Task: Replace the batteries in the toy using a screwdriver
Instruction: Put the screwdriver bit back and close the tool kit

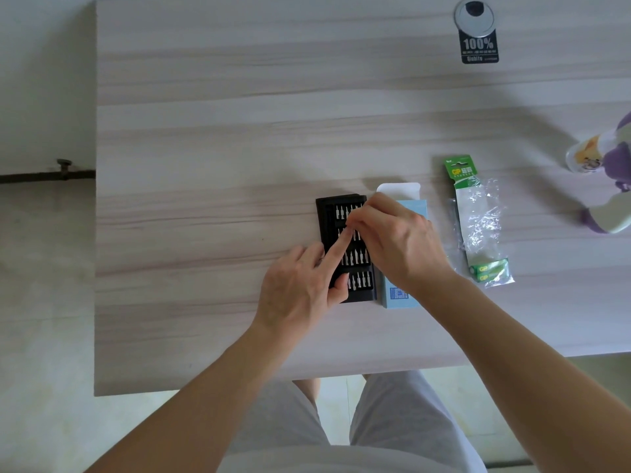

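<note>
While left hand (pixel 297 288) lays straight forefinger on black bit case (pixel 326 213) | right hand (pixel 399 240) curls over steel bits (pixel 360 279) (grip unclear)

So the bit case (pixel 327 216) is set on the table (pixel 205 131), toward the near edge. The box (pixel 397 295) is laid right against its right side, the battery pack (pixel 478 220) further right, the toy (pixel 611 165) well off right and slightly behind, the cable grommet (pixel 474 14) far behind.
</note>
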